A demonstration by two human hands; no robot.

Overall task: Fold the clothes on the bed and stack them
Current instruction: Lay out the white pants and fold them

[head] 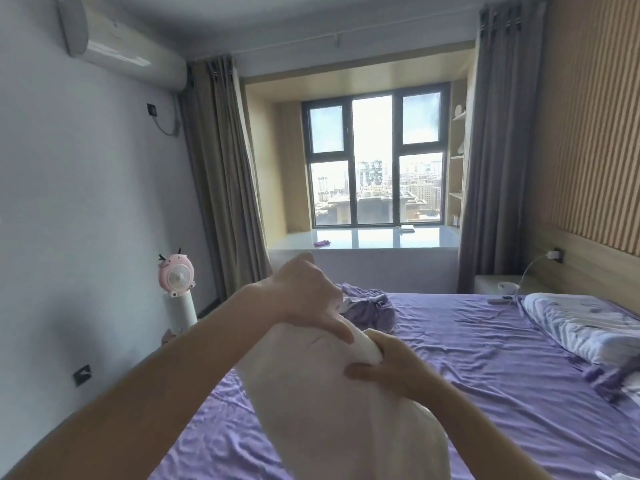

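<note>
White garment [332, 403] hangs bunched above the near left part of the purple bed [485, 358]. I see my left hand [304, 296] gripping its top edge, fingers curled over it, and my right hand [388, 368] pinching the cloth just beside. A crumpled purple garment [370, 306] lies farther back.

Both hands, left [304, 292], right [388, 368], gripping white garment [329, 403], above purple bed [485, 358]

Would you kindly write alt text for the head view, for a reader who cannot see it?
Two hands hold up a white garment over a purple bed: the left hand holds its top, the right hand pinches a fold. A crumpled purple garment lies behind, a pillow to the right, a window beyond.
</note>
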